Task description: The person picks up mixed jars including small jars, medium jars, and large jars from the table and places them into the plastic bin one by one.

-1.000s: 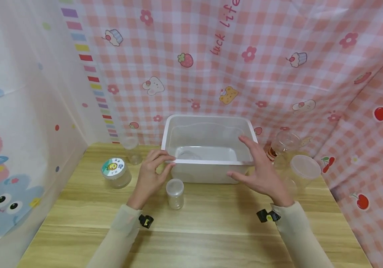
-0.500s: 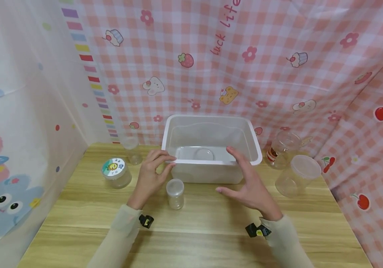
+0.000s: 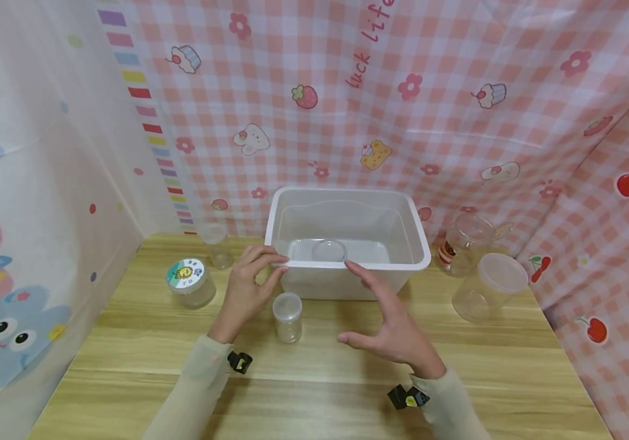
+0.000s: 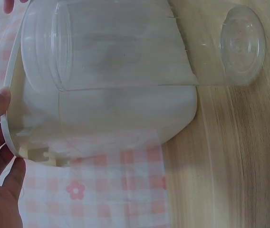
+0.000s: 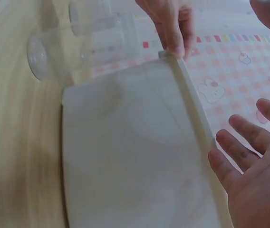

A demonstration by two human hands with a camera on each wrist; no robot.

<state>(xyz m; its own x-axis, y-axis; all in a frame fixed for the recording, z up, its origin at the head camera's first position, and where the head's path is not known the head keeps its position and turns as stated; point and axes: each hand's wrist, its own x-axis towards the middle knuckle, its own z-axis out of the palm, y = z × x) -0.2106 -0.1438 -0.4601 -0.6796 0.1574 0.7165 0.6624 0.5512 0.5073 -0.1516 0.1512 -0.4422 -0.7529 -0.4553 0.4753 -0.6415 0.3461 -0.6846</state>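
Note:
The white plastic bin [image 3: 342, 282] stands upright on the table. At its front left corner my left hand [image 3: 248, 287] pinches the rim, thumb and fingers on either side of it in the left wrist view. My right hand [image 3: 394, 327] holds nothing, its thumb and index finger spread apart just in front of the bin. A small clear lidded jar [image 3: 288, 318] stands before the bin, beside my left hand; it looms large in the left wrist view. Inside the bin, on its floor, lies a clear round thing [image 3: 329, 250] whose kind I cannot make out.
Left of the bin are a lidded jar [image 3: 190, 284] with a sun label and a slim clear jar [image 3: 218, 247]. To the right stand a clear jar [image 3: 460, 244] with a red label and a wide clear jar [image 3: 487, 290]. A checked cloth [image 3: 342, 122] hangs behind.
My right hand has moved left and nearer to me, away from the right side of the bin. The round thing inside now appears further right than a second ago. My left hand stays put.

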